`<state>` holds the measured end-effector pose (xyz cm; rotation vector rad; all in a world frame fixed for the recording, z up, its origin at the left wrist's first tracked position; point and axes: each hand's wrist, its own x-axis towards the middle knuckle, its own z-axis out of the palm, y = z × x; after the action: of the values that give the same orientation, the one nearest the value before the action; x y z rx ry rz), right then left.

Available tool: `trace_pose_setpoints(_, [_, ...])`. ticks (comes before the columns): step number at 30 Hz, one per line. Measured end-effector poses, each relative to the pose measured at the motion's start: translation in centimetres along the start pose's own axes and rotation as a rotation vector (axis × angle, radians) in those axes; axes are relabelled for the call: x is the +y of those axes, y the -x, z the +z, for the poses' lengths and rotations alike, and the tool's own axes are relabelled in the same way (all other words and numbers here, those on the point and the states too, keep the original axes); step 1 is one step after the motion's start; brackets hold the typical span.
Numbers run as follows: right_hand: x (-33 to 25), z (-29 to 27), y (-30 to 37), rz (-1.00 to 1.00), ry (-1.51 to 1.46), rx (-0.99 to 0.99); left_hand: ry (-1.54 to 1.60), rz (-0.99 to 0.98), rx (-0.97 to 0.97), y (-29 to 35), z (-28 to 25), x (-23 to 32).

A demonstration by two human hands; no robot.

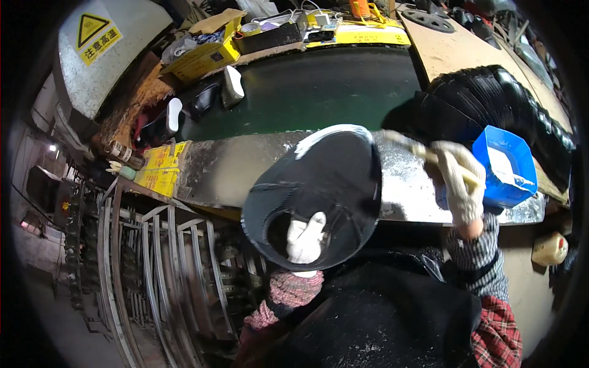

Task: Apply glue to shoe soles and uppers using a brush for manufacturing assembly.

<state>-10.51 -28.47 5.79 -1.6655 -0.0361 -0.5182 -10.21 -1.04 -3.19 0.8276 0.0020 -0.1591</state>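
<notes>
While left grip (305, 240) holds one black tube (346, 181), right grip (461, 181) holds one brush (410, 144).

Head view: wide fisheye, upright, worn on the person's head; faces down and forward. Left hand (305, 239) and right hand (461, 179) at close range; bench (215, 168) just beyond. Edges bowed, corners dark.

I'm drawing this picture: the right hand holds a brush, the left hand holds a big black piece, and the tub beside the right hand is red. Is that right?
Not quite: the tub is blue, not red, as the head view shows. The right hand does hold a brush, and the left hand holds the big black piece.
</notes>
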Motion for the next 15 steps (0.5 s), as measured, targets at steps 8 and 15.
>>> trace_pose_setpoints(8, [-7.5,10.7,1.5,-0.842,0.264,-0.647,-0.185,-0.053,0.038,1.4,3.2,1.1])
trace_pose_setpoints(15, [-2.6,-0.5,3.9,-0.175,-0.081,-0.806,-0.395,-0.193,0.048,-2.8,5.5,5.0])
